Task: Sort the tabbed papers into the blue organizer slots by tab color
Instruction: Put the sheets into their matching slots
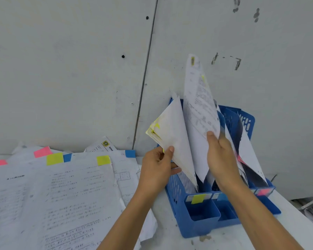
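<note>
A blue organizer (202, 219) stands on the table at the right, its slots labelled in front with a yellow tab (198, 198), a blue tab (221, 196) and a pink tab (263, 191). My left hand (157, 168) grips a bundle of yellow-tabbed papers (172, 130) standing in the leftmost slot and leans it to the left. My right hand (221, 157) holds a printed sheet (199, 101) with a yellow tab at its top, its lower end inside the same slot behind the bundle. More sheets stand in the right slots.
A loose pile of papers (58, 195) with yellow, blue and pink tabs covers the table at the left. A grey panelled wall (79, 69) rises right behind. The table edge runs down at the far right (300, 213).
</note>
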